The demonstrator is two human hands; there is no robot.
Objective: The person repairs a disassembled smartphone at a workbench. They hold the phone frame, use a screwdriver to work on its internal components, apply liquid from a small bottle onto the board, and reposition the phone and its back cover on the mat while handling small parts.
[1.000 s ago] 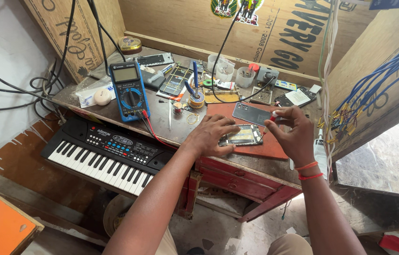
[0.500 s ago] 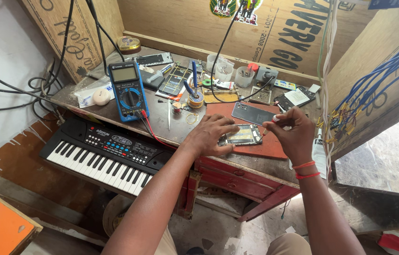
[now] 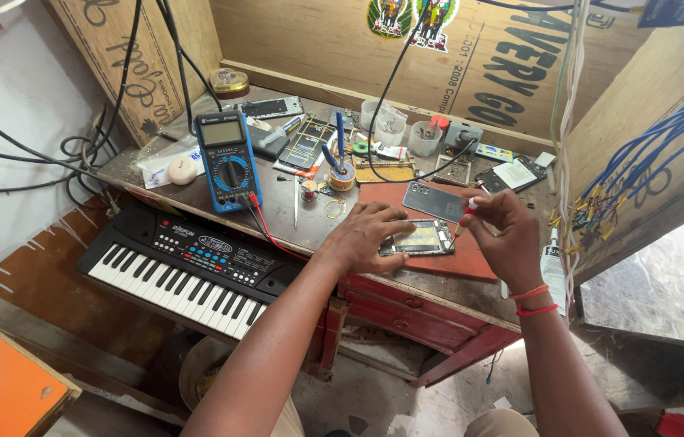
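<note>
While the left hand lies flat with spread fingers pressing down on the near-left end of the opened mobile phone with its bare circuit board showing, the right hand is pinched shut around a small red-and-white-handled screwdriver, whose tip slants down and to the left toward the phone's right end. The phone rests on a reddish-brown rubber work mat near the front edge of the cluttered wooden bench, its long axis running left to right across the person, so the tool meets it from the right while the steadying hand holds it from the left; the left hand is touching it, the right only through the tool. Just behind it lies a dark grey phone back cover; well to the left stand a blue digital multimeter and, below the bench edge, a black toy keyboard. Against the earlier frames almost nothing has shifted: both hands keep their places, and the screwdriver sits at about the same angle.
</note>
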